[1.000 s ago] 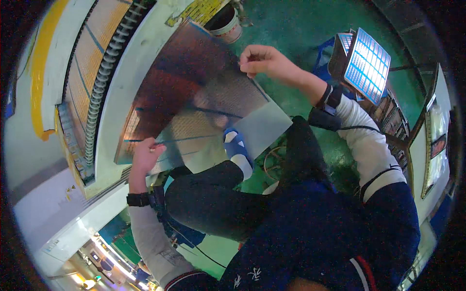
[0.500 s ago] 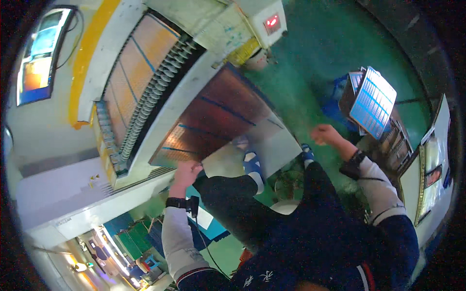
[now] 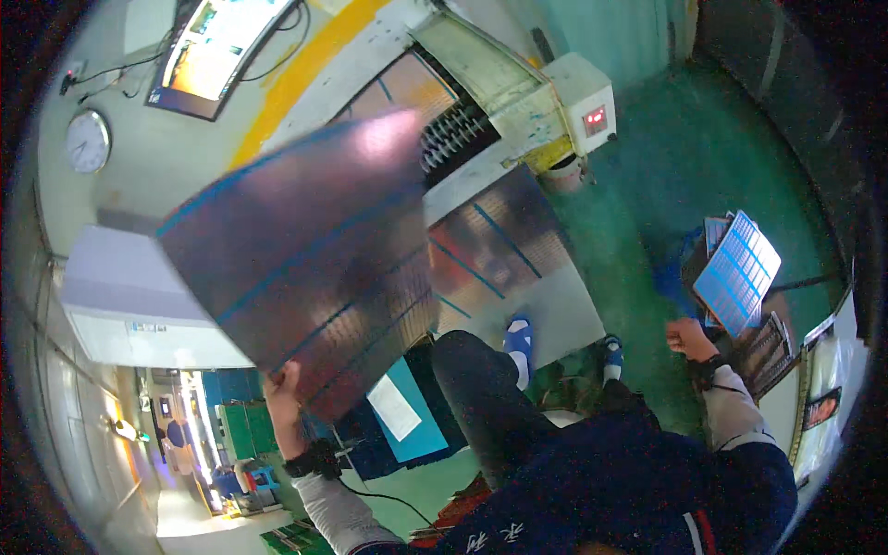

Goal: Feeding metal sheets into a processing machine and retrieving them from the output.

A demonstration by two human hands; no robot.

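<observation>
My left hand (image 3: 285, 393) grips the lower edge of a large, thin copper-coloured panel (image 3: 324, 222) with blue stripes. The panel is held up tilted, and hides part of the machine behind it. A second striped panel (image 3: 499, 231) lies on a pale sloping plate (image 3: 572, 319) at the machine's outlet. Off to the right, my right hand (image 3: 692, 339) hangs with its fingers curled in and nothing visible in them. Close beyond it is a stack of panels, topped by a light one with blue stripes (image 3: 737, 273).
Rollers (image 3: 458, 139) line the opening of the machine (image 3: 518, 92), which carries a box with a red display (image 3: 592, 118). Near my legs, a blue board with a white sheet (image 3: 396, 407) rests on a dark surface. A wall screen (image 3: 217, 55) and a clock (image 3: 88, 141) are at upper left.
My left hand has raised a panel up and to the left, off the outlet area. The view has shifted, and my right hand now appears nearer the stack, still curled.
</observation>
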